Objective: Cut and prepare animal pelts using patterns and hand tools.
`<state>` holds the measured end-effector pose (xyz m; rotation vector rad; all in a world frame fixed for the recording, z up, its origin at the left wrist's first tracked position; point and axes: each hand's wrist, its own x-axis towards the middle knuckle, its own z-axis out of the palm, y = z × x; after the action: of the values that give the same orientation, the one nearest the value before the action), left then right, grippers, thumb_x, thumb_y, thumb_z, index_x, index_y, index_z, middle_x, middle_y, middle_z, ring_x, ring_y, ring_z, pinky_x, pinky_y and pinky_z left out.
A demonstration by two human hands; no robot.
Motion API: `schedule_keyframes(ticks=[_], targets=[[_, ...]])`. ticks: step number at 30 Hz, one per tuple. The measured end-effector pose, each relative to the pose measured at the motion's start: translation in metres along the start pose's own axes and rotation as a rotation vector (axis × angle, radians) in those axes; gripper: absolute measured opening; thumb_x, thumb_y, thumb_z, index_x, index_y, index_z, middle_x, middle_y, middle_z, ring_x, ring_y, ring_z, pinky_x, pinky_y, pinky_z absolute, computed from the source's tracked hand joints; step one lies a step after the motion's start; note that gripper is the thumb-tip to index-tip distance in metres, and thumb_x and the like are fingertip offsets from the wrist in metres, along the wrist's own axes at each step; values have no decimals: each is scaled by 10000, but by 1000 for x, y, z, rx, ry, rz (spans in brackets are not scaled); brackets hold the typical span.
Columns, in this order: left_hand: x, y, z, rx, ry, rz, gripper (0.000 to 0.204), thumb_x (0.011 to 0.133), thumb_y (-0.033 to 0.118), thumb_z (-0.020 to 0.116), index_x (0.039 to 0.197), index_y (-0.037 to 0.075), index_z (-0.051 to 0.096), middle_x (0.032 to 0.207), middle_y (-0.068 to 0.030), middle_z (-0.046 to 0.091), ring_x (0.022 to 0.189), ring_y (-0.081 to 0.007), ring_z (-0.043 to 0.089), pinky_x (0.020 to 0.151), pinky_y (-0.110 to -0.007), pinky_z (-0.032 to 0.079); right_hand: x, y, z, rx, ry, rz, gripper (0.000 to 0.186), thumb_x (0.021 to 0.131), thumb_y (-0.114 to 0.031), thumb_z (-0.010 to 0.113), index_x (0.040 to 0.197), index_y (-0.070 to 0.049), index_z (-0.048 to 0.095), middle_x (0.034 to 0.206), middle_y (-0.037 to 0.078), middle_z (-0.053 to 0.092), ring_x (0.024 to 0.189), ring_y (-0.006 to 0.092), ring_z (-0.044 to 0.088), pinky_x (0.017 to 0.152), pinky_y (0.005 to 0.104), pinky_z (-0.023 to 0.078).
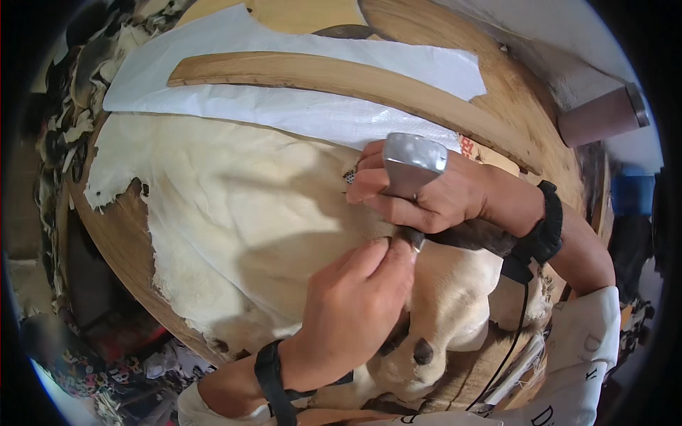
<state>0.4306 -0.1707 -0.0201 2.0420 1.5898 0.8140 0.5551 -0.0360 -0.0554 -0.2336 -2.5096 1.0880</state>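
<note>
A cream hide (206,184) with ragged edges lies across a wooden board. Above its right part, my right hand (447,192) is closed around a silver metal tool (419,157) with a blunt, squarish end; its exact kind is unclear. Just below, my left hand (359,291) is closed, with fingertips pinched by a dark edge and a small shiny piece; what they hold is mostly hidden. Both hands almost touch. Beneath them, folded hide (458,298) bulges, with a dark spot and brown fur showing at its edges.
A long wooden slat (320,74) rests on a white woven plastic sheet (398,64) beyond the hide. Hide scraps (99,64) are heaped at the left. A pinkish cylinder (600,119) and a blue container (632,190) stand at the right. A black cord (513,341) hangs near my right arm.
</note>
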Motion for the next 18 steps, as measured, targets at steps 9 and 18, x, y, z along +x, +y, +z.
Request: schedule_keyframes(ticks=[9,18], targets=[[-12,0,-32,-54,82,81,282,729,75,622,1001,28,566,816,-43,544,678,-173,575,570,-267,471,68,13,16,-172,-166,11,241,851,-189,427,946,-19,568,805,161,579,671,326,560,620,375,460],[-12,-14,-20,-270,-120,-121,142,810,140,600,875,16,615,748,-119,587,630,-283,575,561,-341,456,31,6,6,0,67,57,239,827,-222,468,920,-28,574,753,174,578,705,348,566,654,393,455]])
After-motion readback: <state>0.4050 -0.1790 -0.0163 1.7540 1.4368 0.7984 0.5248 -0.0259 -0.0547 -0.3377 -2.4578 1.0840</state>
